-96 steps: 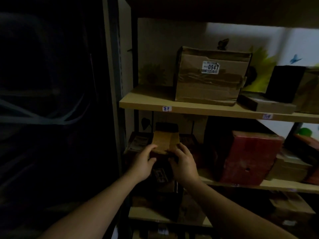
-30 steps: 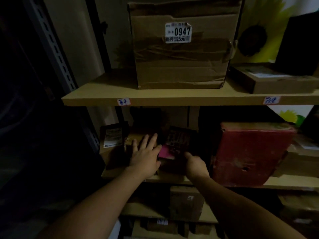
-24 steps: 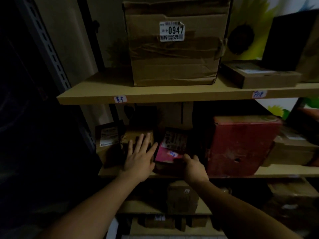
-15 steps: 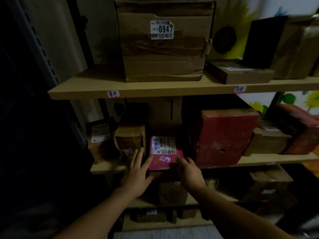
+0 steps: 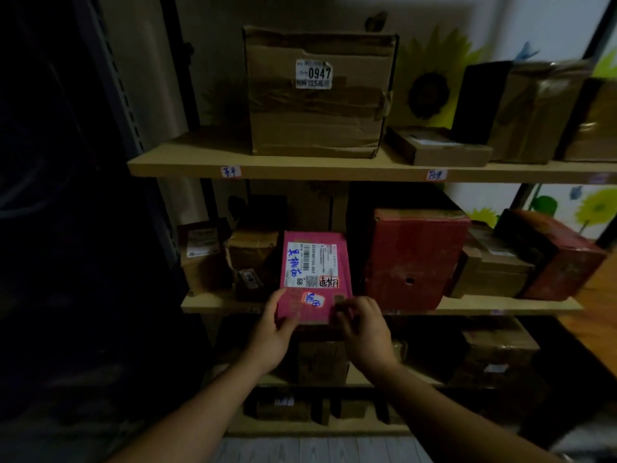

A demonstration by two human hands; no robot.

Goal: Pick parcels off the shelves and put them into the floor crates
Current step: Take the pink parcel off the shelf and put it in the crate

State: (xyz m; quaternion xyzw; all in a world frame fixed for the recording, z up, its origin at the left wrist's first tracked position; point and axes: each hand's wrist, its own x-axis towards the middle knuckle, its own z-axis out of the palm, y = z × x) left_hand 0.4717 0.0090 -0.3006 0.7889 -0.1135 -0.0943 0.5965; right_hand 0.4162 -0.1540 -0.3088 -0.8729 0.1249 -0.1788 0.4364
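2 hands grip the pink parcel (image 5: 315, 275) at its near edge — my left hand (image 5: 273, 332) curled on the left corner, my right hand (image 5: 364, 329) pinching the right. Its long axis runs straight away from me, far end over the middle shelf (image 5: 220, 304) (no crate in view) — so I'd draw it toward me

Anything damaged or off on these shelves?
Yes, two things. The red box on the middle shelf has a small round hole punched in its front face. Above it, the big cardboard box labelled 0947 is creased and dented, with tape lifting at its right edge.
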